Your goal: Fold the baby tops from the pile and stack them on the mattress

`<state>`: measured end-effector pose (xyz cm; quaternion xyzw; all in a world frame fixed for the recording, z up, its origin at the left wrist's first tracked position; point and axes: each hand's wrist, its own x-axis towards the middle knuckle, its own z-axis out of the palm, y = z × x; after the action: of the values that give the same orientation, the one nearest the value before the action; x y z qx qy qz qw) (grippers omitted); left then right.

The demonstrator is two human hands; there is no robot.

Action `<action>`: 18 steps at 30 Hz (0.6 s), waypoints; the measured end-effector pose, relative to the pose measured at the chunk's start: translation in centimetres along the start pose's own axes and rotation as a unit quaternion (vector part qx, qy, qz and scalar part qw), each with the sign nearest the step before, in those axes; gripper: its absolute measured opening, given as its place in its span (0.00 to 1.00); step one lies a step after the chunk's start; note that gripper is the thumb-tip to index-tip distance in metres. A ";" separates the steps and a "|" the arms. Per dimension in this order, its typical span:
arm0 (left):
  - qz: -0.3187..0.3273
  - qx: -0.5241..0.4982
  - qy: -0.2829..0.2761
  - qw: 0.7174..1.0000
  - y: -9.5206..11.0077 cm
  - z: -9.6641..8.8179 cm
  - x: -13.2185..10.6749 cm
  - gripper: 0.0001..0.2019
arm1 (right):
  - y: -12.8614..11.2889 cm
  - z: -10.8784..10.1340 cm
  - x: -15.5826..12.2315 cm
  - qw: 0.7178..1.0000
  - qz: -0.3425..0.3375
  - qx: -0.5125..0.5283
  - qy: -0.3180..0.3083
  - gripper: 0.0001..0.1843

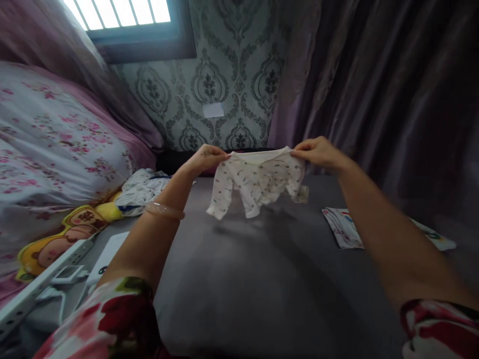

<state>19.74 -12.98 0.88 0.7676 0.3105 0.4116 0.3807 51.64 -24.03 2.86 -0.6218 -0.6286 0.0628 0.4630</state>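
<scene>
A small white baby top [258, 179] with a scattered print hangs in the air over the grey surface, stretched between my two hands. My left hand [207, 157] pinches its upper edge at the left corner. At the opposite corner, my right hand [316, 152] grips the same edge between thumb and fingers. The top's sleeves and lower part dangle, and its shadow falls on the surface below. A pale tag or patch shows at its lower right.
Folded clothes [344, 227] lie on the grey surface [262, 294] to the right, partly behind my forearm. At left are crumpled clothing [142, 189], a yellow cartoon cushion [63, 237], a white power strip [41, 281] and floral bedding [63, 134]. A patterned wall [232, 89] stands behind.
</scene>
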 end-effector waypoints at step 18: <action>-0.067 -0.058 0.076 0.993 0.2 1.4 -0.9 0.13 | -1.0 1.8 -1.5 0.996 0.021 0.023 -0.082 0.15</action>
<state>20.55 -14.28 0.16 0.6881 0.3651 0.4599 0.4263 49.38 -24.64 1.72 -0.6171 -0.6494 0.1375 0.4225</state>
